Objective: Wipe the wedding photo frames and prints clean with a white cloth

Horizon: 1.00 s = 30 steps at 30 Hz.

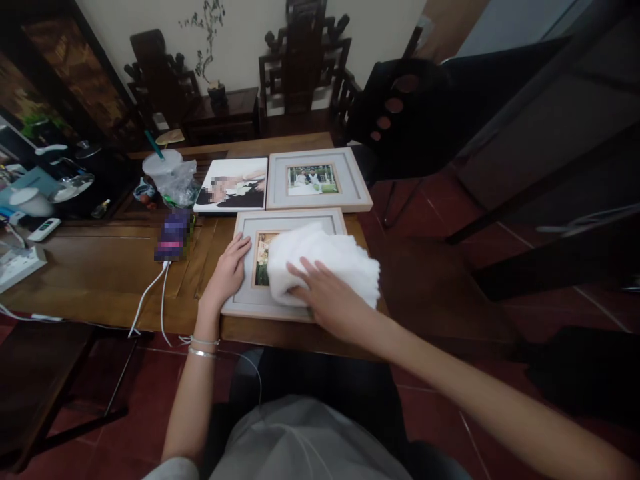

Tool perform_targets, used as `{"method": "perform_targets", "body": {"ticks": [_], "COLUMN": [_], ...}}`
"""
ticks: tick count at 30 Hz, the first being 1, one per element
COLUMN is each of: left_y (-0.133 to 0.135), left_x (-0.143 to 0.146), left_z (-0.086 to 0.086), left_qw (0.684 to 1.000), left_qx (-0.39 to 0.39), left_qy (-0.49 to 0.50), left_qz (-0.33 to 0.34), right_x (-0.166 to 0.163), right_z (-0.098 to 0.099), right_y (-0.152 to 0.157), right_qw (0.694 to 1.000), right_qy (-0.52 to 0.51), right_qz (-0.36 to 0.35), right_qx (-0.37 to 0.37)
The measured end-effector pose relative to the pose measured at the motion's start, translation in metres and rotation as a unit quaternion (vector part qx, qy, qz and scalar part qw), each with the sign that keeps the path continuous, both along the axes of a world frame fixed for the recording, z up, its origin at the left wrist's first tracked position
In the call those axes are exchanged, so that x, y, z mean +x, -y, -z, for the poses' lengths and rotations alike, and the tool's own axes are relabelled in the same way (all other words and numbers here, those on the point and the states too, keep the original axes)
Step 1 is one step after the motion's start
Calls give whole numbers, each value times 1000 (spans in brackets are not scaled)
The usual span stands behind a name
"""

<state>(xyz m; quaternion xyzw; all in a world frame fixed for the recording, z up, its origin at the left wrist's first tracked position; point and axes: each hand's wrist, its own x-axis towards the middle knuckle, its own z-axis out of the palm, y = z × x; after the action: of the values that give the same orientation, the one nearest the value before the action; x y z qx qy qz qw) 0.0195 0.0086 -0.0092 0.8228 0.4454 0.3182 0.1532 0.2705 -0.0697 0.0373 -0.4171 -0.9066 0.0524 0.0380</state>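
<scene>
A pale wooden picture frame [290, 312] with a grey mount lies flat near the table's front edge. My left hand [231, 270] grips its left side, the fingers bent over the border. Bunched in my right hand [320, 293] is a fluffy white cloth [345, 260], pressed onto the frame and covering much of the photo [261, 260] and the right side. Just behind lie a second picture frame [357, 177] with an outdoor photo and a frameless photo panel [235, 183], edge to edge.
Left of the frames is a phone [174, 235] with white cables [150, 293]. A plastic cup [163, 163] with a green straw and a clear bag [180, 183] stand behind it. A power strip [20, 267] lies far left. A dark chair [425, 120] stands at the right.
</scene>
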Motion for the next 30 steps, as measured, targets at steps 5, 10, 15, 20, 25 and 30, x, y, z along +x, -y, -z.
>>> {"method": "perform_targets", "body": {"ticks": [5,10,15,20,25,30], "left_y": [0,0,-2,-2,-1,0], "left_x": [-1,0,0,0,1,0], "left_z": [0,0,3,3,2,1], "left_qw": [1000,1000,1000,1000,1000,999], "left_qx": [-7,-11,-3,-4,-7,-14], "left_qy": [14,24,25,22,22,29], "left_qz": [1,-4,-11,-9,-9,-4], "right_x": [11,12,12,9,11,20], "right_z": [12,10,4,-6,6,10], "right_y": [-81,-88,-11,45,2,-76], "right_qw": [991,991,999,993,996,991], "right_qy": [-8,19,-22,-79,-69,-33], "right_qz": [91,95,-7,-84,-47,83], "right_qx": [93,97,34,-20,22,104]}}
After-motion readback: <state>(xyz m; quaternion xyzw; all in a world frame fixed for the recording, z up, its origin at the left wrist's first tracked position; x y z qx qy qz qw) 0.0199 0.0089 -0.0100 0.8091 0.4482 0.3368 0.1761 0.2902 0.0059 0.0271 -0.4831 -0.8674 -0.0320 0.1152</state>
